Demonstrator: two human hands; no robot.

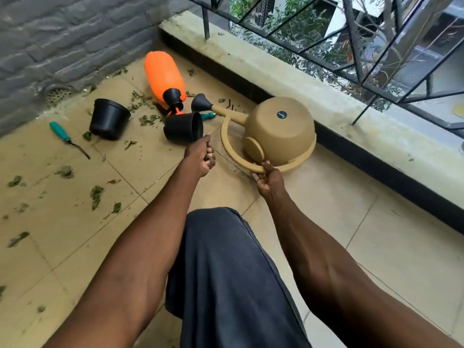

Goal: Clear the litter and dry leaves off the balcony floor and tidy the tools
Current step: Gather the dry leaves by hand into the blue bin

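Note:
A tan watering can lies on its side by the balcony kerb, its black rose pointing left. My right hand grips its curved handle at the near end. My left hand is cupped round a clump of dry leaves, just in front of a black pot lying on its side. A second black pot stands tilted further left. An orange sprayer bottle lies behind them. Dry leaves are scattered over the tiled floor on the left.
A teal-handled hand tool lies at the left, and another teal handle shows behind the pot. A floor drain sits at the grey wall. The kerb and metal railing run along the right. My knee is in the foreground.

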